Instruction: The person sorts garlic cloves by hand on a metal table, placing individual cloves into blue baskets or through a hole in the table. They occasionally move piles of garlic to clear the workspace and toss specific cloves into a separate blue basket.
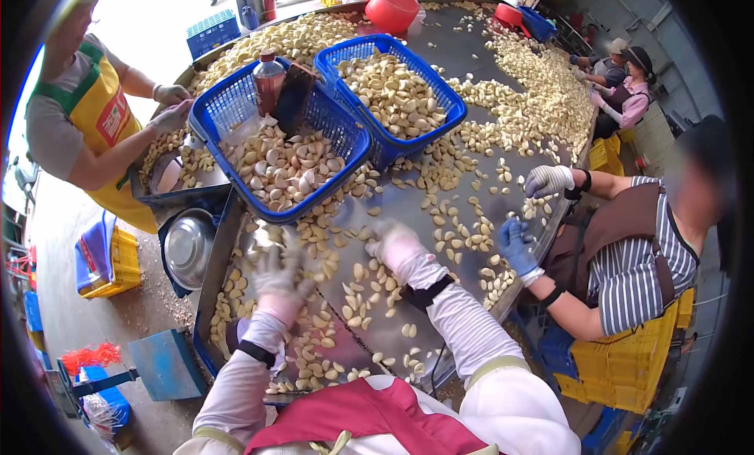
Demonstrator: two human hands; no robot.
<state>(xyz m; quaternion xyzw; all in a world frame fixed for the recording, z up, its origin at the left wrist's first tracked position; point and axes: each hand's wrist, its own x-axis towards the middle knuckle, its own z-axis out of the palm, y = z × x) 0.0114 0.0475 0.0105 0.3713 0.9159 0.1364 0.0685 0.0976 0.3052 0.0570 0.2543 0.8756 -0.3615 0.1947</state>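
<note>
Maroon apron at bottom centre, I seem to be sifting garlic cloves at lower centre — left hand spread, right hand too blurred to tell — which next calls for a light touch.

Metal table bearing garlic cloves

Cloves lie heaped along the far left and right edges, scattered toward the near edge. Two blue baskets stand side by side near the left edge; a red basin, at the far edge.
</note>
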